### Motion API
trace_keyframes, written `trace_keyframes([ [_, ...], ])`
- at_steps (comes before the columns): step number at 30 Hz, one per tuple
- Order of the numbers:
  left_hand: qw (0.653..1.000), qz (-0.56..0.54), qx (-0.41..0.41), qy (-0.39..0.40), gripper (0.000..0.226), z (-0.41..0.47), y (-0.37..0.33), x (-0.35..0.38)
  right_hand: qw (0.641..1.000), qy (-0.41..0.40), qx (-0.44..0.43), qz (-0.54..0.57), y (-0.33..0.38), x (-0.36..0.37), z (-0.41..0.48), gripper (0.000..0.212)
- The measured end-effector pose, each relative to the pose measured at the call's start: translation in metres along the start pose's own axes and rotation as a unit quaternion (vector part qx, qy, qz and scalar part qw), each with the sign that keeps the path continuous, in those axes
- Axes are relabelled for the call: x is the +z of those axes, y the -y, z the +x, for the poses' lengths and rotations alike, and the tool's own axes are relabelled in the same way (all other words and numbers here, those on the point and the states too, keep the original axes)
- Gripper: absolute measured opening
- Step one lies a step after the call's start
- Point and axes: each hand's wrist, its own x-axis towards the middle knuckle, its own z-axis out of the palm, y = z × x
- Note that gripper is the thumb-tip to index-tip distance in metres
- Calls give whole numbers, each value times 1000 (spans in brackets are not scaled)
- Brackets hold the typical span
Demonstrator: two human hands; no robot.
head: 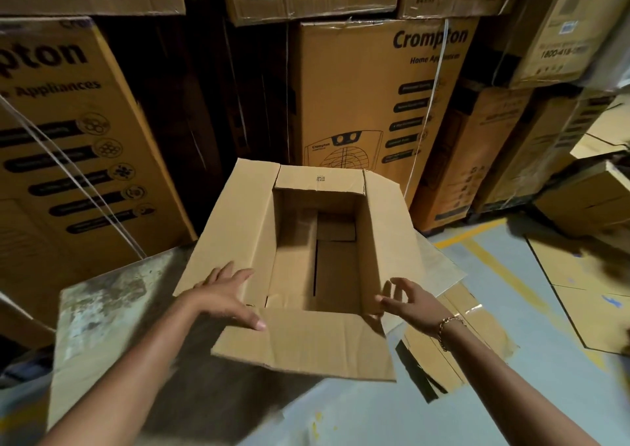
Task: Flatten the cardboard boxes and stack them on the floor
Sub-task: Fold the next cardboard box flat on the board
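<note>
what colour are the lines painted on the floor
Yellow lines on the pale grey floor, seen in the head view.

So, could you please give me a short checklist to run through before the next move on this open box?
1. Top flaps open: ok. All four flaps of the open box are folded outward.
2. Box empty: ok. Only the bottom flaps show inside.
3. Bottom flaps released: not ok. They are closed and the box is not yet flat.
4. Hands placed: cannot tell. The left hand lies flat on the left flap; the right hand is at the right wall with fingers spread, its grip unclear.
5. Place to stack: ok. Flattened cardboard already lies on the floor to the right.
</note>
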Motion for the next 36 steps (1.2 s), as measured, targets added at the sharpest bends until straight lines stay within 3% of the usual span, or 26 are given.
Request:
trace_keyframes([
  [3,997,4,-37,-67,154,18,-1,31,999,28,-5,-34,6,10,2,115],
  [9,984,-54,-42,-162,156,38,-15,60,999,27,26,20,17,45,16,147],
  [16,983,-41,-29,-175,153,51,-7,64,1000,-3,24,1,12,51,21,148],
  [21,991,-55,-24,-119,140,61,-2,40,996,25,38,-75,19,46,19,147],
  [25,970,-85,-35,-227,99,98,-8,7,989,52,39,-131,26,38,20,137],
  [29,962,-103,-51,-247,100,163,-24,-44,984,61,56,-155,33,35,18,142],
  [36,956,-56,-66,-281,72,205,-34,-54,978,102,75,-165,36,22,35,144],
])
